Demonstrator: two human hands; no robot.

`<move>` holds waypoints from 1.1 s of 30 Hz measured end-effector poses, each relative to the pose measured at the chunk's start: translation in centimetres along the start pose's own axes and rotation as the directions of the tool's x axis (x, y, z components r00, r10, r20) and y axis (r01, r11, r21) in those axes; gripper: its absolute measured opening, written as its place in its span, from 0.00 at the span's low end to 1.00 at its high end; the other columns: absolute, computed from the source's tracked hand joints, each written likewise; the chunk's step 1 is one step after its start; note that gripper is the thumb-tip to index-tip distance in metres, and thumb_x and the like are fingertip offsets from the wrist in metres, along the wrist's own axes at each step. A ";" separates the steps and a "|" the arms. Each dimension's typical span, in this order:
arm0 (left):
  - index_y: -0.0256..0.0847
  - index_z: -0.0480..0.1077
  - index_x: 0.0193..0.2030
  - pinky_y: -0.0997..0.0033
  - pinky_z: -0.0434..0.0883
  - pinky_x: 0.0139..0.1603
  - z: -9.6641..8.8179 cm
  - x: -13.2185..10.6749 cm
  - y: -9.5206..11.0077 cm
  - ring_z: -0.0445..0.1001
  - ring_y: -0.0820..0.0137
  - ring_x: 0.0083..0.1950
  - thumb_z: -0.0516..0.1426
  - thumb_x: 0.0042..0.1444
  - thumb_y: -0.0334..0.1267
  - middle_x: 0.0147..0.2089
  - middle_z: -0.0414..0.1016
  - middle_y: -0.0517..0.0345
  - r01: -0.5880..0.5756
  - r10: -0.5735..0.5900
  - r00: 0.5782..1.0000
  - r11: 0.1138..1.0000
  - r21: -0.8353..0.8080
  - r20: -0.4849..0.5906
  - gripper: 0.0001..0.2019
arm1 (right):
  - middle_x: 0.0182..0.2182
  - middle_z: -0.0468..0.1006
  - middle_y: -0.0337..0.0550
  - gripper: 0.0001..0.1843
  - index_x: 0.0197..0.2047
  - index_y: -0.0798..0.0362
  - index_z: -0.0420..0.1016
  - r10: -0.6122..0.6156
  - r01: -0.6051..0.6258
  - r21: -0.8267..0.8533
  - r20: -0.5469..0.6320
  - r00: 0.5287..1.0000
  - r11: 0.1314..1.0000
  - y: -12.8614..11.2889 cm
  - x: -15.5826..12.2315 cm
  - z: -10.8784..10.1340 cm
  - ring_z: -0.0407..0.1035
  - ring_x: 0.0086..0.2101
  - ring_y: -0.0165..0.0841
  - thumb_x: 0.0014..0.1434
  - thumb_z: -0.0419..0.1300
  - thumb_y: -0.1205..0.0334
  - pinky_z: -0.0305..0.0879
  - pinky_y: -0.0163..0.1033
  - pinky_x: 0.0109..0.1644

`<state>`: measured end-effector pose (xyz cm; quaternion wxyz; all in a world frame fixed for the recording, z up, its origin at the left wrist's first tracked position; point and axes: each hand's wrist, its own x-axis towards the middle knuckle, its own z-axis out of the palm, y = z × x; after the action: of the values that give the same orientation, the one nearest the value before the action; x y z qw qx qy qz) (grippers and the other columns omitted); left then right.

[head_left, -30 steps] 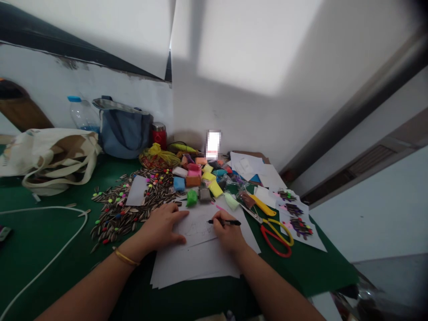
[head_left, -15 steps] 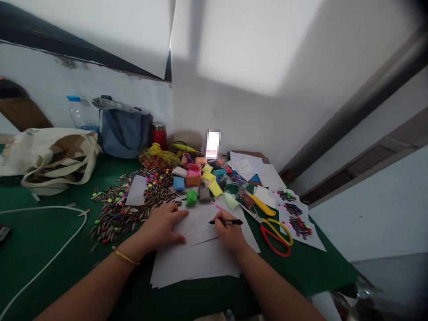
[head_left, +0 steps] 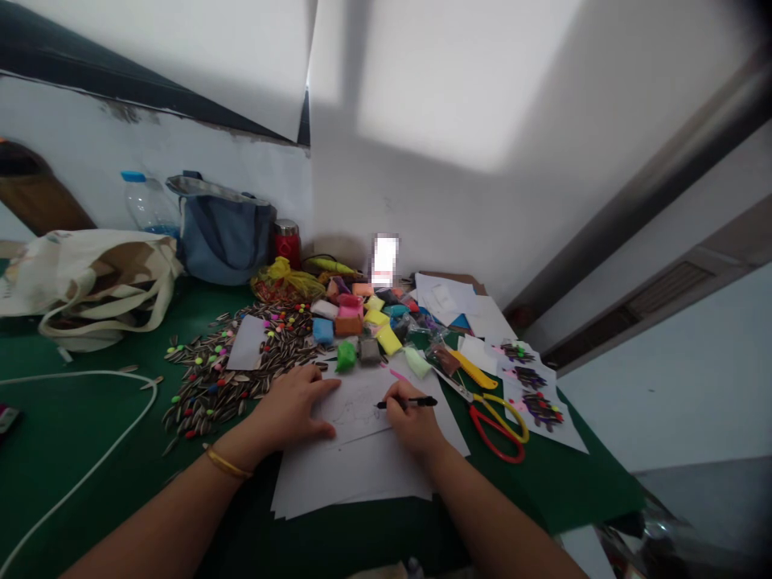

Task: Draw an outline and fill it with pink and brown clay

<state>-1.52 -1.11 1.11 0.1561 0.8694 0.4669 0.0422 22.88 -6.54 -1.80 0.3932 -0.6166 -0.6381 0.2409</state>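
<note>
White paper sheets (head_left: 362, 478) lie stacked on the green table in front of me, the top one bearing a faint line drawing (head_left: 355, 412). My left hand (head_left: 295, 408) rests on the left side of the paper, thumb and fingers spread. In my right hand (head_left: 413, 422) a black pen (head_left: 422, 401) is pinched, its tip at the right part of the drawing. Just beyond the paper are packets of coloured clay, among them a green one (head_left: 346, 356), a grey one (head_left: 369, 350) and a yellow one (head_left: 389, 339).
Striped sunflower seeds (head_left: 220, 402) mixed with coloured beads spread at left, under a small paper piece (head_left: 247, 343). Scissors (head_left: 498, 426) and a yellow utility knife (head_left: 476, 370) lie at right, beside decorated sheets (head_left: 560, 426). Bags, a bottle (head_left: 145, 205) and a white cable (head_left: 114, 454) are further left.
The pen tip has shifted very slightly down and left on the drawing, with my right hand. My left hand stays in place on the paper.
</note>
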 end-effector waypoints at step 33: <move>0.56 0.66 0.61 0.58 0.61 0.54 0.2 0.0 -0.2 0.65 0.54 0.54 0.65 0.39 0.59 0.53 0.67 0.51 -0.010 0.010 1.000 1.000 0.001 -0.001 0.40 | 0.22 0.70 0.36 0.08 0.24 0.50 0.67 0.019 -0.019 0.005 -0.035 0.999 1.000 0.1 -0.1 -0.3 0.65 0.26 0.32 0.51 0.50 0.67 0.58 0.35 0.30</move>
<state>-1.64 -1.04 0.87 0.1551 0.8718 0.4627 0.0433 23.21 -6.68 -1.71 0.4037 -0.6257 -0.6246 0.2353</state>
